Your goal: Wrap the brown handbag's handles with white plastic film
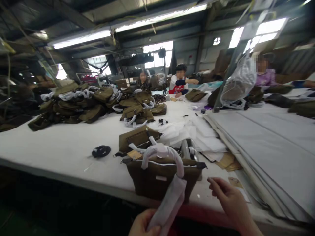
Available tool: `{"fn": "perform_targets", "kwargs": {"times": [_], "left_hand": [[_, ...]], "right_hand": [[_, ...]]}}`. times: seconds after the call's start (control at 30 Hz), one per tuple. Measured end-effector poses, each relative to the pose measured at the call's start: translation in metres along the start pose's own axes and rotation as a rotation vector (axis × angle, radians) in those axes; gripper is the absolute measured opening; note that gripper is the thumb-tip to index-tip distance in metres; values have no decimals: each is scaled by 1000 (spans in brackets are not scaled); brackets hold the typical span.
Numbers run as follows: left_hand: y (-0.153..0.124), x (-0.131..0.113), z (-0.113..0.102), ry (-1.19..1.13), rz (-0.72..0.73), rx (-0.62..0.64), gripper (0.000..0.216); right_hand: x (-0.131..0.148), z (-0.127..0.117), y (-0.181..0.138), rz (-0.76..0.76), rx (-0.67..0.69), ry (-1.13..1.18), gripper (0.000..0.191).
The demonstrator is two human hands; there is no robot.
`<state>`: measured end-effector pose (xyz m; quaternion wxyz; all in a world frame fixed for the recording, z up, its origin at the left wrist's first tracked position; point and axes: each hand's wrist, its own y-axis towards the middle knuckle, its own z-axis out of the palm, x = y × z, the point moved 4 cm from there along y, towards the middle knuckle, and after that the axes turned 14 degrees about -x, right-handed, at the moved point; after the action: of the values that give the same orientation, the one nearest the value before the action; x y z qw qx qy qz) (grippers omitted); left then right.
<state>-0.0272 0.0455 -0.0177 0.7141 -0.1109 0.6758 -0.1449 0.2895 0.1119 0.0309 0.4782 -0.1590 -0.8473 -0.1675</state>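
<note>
At the front edge of the table stands an olive-brown handbag (147, 183), upright, its handle (180, 164) wrapped in white. A flat white wrapping strip (169, 200) slopes down from the handle's right end. My left hand (145, 224) is closed around the lower end of this strip. To the right of the bag, apart from it, my right hand (225, 195) has its fingers pinched together; whatever may be between the tips is too small to make out. Behind the handbag lies a second olive bag (137, 136) with white-wrapped handles.
A coil of black strap (101, 151) lies to the left. Piles of olive bags (71, 105) cover the table's far left. White sheets (194, 131) and brown paper pieces (227, 161) lie behind my right hand. A large sheet stack (265, 141) fills the right. Several people sit farther back.
</note>
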Motion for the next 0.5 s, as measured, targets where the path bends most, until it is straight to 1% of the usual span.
{"fn": "perform_targets", "kwargs": {"times": [0.03,0.07,0.1,0.17,0.23,0.27,0.33,0.4,0.5], "left_hand": [[-2,0,0,-8,19,4,73],[-3,-1,-1,-9,32,-19,70],[-3,-2,-1,-7,35,-51,65],[-6,-5,-1,-10,22,-109,54],[-11,-9,2,-10,16,-142,45],[-14,-12,3,-2,21,-155,41],[-22,-19,5,41,51,-184,34],[-29,-27,7,108,107,-207,30],[-33,-35,8,179,180,-213,28]], "right_hand": [[12,-5,-12,-30,-6,37,35],[26,-7,-25,-58,28,81,34],[41,-6,-38,-75,98,124,33],[67,10,-67,-121,309,193,34],[83,36,-95,-176,528,211,36],[84,51,-106,-189,608,196,36],[76,81,-123,-168,700,142,38],[61,103,-129,-116,700,83,40],[44,116,-128,-85,654,24,40]]}}
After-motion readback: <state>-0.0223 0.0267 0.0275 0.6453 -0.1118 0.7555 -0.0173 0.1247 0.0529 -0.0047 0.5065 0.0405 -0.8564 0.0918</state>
